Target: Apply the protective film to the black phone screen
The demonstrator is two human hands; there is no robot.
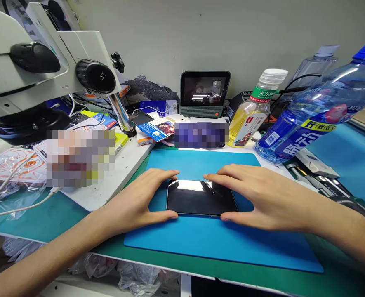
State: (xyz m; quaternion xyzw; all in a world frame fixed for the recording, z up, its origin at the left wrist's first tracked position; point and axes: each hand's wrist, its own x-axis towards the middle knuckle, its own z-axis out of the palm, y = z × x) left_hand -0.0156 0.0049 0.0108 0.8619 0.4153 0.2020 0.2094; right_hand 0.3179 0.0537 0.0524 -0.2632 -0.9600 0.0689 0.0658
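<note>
A smartphone (201,200) with a dark, glossy screen lies sideways on a blue mat (219,241), its screen facing up. My left hand (142,200) is at its left end, thumb along the near edge and fingers at the far edge. At the right end, my right hand (247,196) grips the phone the same way, thumb near and fingers on the far side. Light reflects off the upper part of the screen.
A microscope (98,76) stands at the left on a white base (108,192). A smart display (204,93) is at the back. A tea bottle (255,109) and a large blue-capped bottle (312,111) stand at the right. Boxes and cables (18,177) crowd the left.
</note>
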